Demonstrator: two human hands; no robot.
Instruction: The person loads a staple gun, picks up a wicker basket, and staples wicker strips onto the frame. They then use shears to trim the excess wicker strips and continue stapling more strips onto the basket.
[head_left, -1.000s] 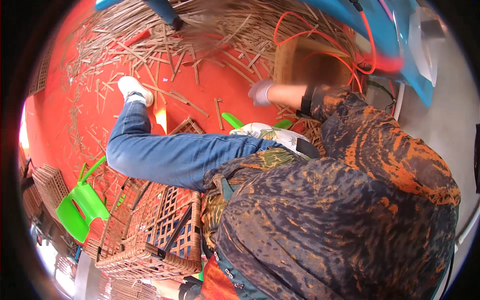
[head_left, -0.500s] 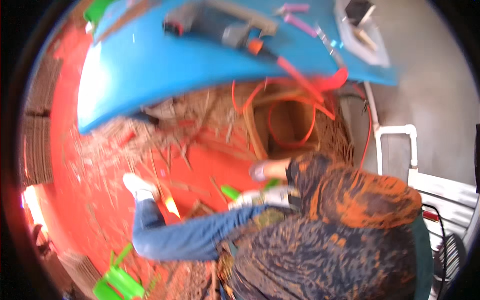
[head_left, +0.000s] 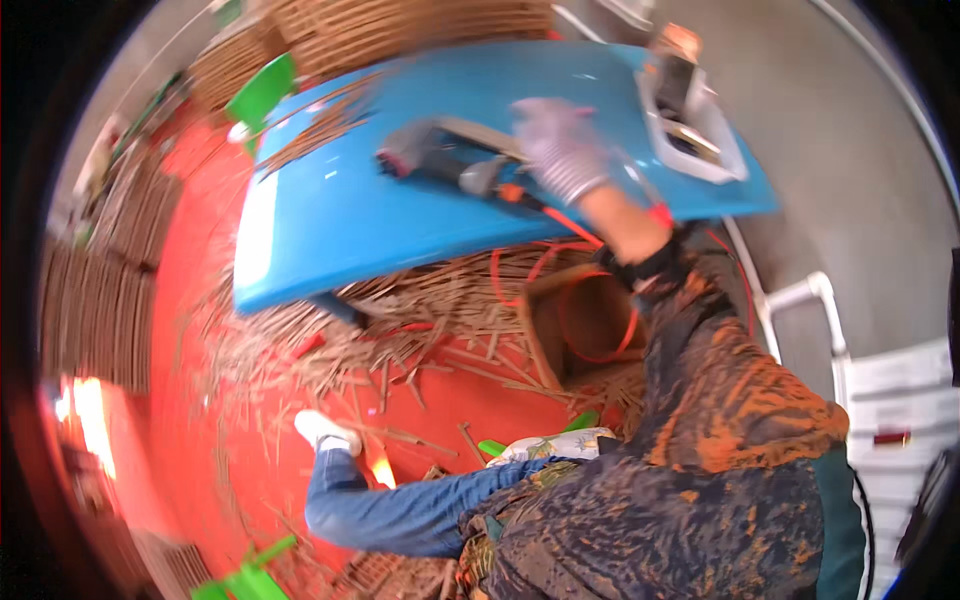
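My right hand, in a light pinkish glove, reaches over the blue table. Motion smears its fingers, so whether they grip anything is unclear. A pink handle shows beside it, partly covered by the hand; earlier two pink handles of a pliers-like tool lay there. Left of the hand lies a grey and black air nailer with an orange fitting. A red hose runs from it past my wrist and over the table edge. My left hand is out of sight.
A white tray holding dark blocks sits at the table's right end. Thin wood strips lie at its left end. Beneath stand a wooden box and scattered strips on the red floor. A green chair is beyond.
My right hand has moved up from beside my lap, below the table edge, onto the tabletop near the nailer. The view has shifted, showing more of the table's far side.
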